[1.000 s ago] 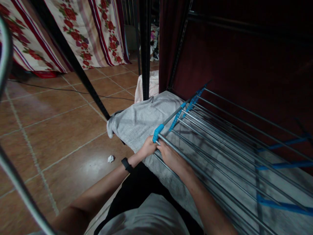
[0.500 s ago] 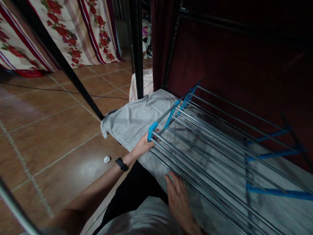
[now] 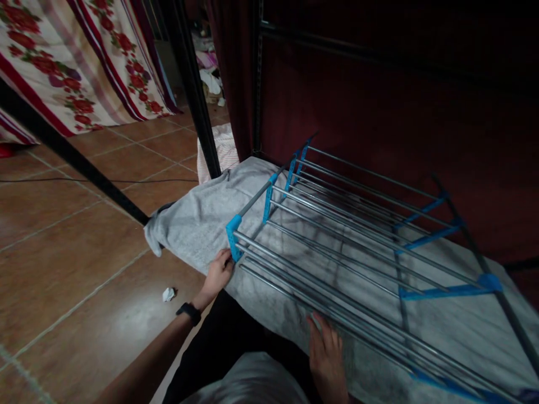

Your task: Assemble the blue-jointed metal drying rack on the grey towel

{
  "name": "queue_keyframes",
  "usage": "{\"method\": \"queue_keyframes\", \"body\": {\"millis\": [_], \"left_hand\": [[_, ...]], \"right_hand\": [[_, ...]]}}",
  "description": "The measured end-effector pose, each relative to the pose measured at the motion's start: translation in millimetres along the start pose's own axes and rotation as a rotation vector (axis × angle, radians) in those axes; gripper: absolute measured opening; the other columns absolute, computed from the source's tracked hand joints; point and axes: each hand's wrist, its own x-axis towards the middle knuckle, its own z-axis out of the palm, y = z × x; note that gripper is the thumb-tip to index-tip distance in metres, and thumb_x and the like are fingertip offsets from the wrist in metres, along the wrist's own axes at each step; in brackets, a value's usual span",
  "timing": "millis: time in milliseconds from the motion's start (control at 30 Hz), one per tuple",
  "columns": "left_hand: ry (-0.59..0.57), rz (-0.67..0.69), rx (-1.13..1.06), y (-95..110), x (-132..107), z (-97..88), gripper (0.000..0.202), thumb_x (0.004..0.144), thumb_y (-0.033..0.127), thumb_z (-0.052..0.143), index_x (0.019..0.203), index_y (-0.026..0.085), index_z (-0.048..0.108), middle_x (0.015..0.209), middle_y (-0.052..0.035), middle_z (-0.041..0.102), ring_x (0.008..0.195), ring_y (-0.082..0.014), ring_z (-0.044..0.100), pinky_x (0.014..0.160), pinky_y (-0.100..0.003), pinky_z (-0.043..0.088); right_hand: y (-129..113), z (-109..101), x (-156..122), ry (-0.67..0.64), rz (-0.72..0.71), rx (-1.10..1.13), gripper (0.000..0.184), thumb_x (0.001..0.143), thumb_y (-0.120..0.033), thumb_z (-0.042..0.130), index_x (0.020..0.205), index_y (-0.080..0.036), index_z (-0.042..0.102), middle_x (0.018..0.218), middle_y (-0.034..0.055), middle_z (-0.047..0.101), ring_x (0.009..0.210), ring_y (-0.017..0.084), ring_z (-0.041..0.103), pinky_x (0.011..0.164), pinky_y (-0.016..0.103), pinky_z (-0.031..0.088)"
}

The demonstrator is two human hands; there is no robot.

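A folded drying rack [image 3: 337, 235] of grey metal rods with blue plastic joints lies on a grey cloth [image 3: 202, 213] that covers a low surface. My left hand [image 3: 218, 275], with a black watch on the wrist, is closed on the rack's near left corner by a blue end piece [image 3: 233, 237]. My right hand [image 3: 326, 353] lies on the grey cloth at the rack's near edge, its fingers stretched out against the lowest rods.
A dark red wall or panel [image 3: 379, 84] stands right behind the rack. Black metal posts [image 3: 193, 84] rise at the left. The floor is brown tile [image 3: 63, 235] with a white paper scrap [image 3: 169, 294] and a black cable. Floral curtains [image 3: 76, 50] hang at the back left.
My right hand let go of the rack's corner, slid right along the near edge and now lies flat. My left hand kept its hold. My view swung right.
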Motion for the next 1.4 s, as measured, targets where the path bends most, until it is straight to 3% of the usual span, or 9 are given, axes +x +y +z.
{"method": "queue_keyframes", "body": {"millis": [100, 267, 500, 900, 1033, 1200, 1300, 1400], "left_hand": [[0.019, 0.016, 0.075, 2, 3, 3.8, 0.023, 0.081, 0.019, 0.043, 0.094, 0.021, 0.061, 0.105, -0.0078, 0.061, 0.105, -0.0242, 0.060, 0.098, -0.041, 0.049], [0.032, 0.039, 0.136, 2, 2, 6.8, 0.022, 0.081, 0.020, 0.042, 0.093, 0.021, 0.060, 0.105, -0.0082, 0.060, 0.104, -0.0242, 0.060, 0.097, -0.040, 0.050], [0.045, 0.062, 0.193, 0, 2, 9.1, 0.025, 0.084, 0.026, 0.041, 0.097, 0.020, 0.062, 0.105, -0.0099, 0.060, 0.103, -0.0257, 0.059, 0.097, -0.041, 0.050], [0.045, 0.085, 0.233, -19, 6, 6.6, 0.029, 0.084, 0.032, 0.040, 0.101, 0.019, 0.060, 0.110, -0.0111, 0.061, 0.106, -0.0289, 0.060, 0.099, -0.044, 0.049], [0.045, 0.076, 0.213, -20, 4, 6.3, 0.028, 0.083, 0.034, 0.042, 0.099, 0.020, 0.061, 0.111, -0.0108, 0.061, 0.106, -0.0298, 0.060, 0.100, -0.046, 0.049], [0.062, 0.056, 0.152, -21, 7, 5.7, 0.029, 0.080, 0.037, 0.045, 0.097, 0.020, 0.062, 0.111, -0.0114, 0.063, 0.108, -0.0303, 0.061, 0.101, -0.046, 0.049], [0.054, 0.008, 0.078, -19, 13, 1.2, 0.031, 0.077, 0.040, 0.047, 0.092, 0.020, 0.065, 0.108, -0.0114, 0.066, 0.105, -0.0304, 0.062, 0.100, -0.046, 0.049], [0.007, -0.076, -0.038, -16, 19, -6.8, 0.030, 0.074, 0.043, 0.051, 0.083, 0.019, 0.065, 0.099, -0.0099, 0.070, 0.099, -0.0293, 0.064, 0.096, -0.044, 0.051]], "right_hand": [[6, 13, -9, 0.024, -0.063, -0.013, 0.052, 0.094, -0.008, 0.037, 0.140, -0.027, 0.050, 0.132, 0.0080, 0.061, 0.116, 0.021, 0.058, 0.099, 0.038, 0.044], [15, 26, -16, 0.043, -0.045, -0.011, 0.044, 0.096, -0.011, 0.039, 0.137, -0.022, 0.051, 0.129, 0.0088, 0.062, 0.116, 0.020, 0.057, 0.101, 0.038, 0.040], [11, 20, -12, -0.006, 0.007, 0.026, 0.046, 0.096, -0.011, 0.039, 0.139, -0.025, 0.049, 0.131, 0.0068, 0.061, 0.116, 0.020, 0.056, 0.103, 0.039, 0.040], [7, 16, -5, 0.019, 0.073, 0.159, 0.043, 0.094, -0.009, 0.045, 0.133, -0.025, 0.056, 0.127, 0.0060, 0.063, 0.114, 0.019, 0.057, 0.101, 0.040, 0.046], [2, 5, -6, 0.054, 0.086, 0.366, 0.040, 0.094, -0.007, 0.042, 0.122, -0.027, 0.062, 0.120, 0.0038, 0.065, 0.113, 0.014, 0.060, 0.097, 0.031, 0.051], [-3, -29, 3, 0.040, 0.003, 0.588, 0.039, 0.094, -0.007, 0.040, 0.116, -0.028, 0.065, 0.112, 0.0025, 0.069, 0.105, 0.011, 0.065, 0.090, 0.023, 0.054], [9, -43, 13, 0.129, 0.022, 0.553, 0.036, 0.095, -0.011, 0.041, 0.115, -0.028, 0.066, 0.114, 0.0040, 0.069, 0.107, 0.013, 0.065, 0.091, 0.025, 0.055], [30, -43, 25, 0.147, 0.068, 0.418, 0.035, 0.095, -0.017, 0.043, 0.120, -0.029, 0.065, 0.118, 0.0033, 0.069, 0.110, 0.015, 0.065, 0.095, 0.029, 0.054]]}}
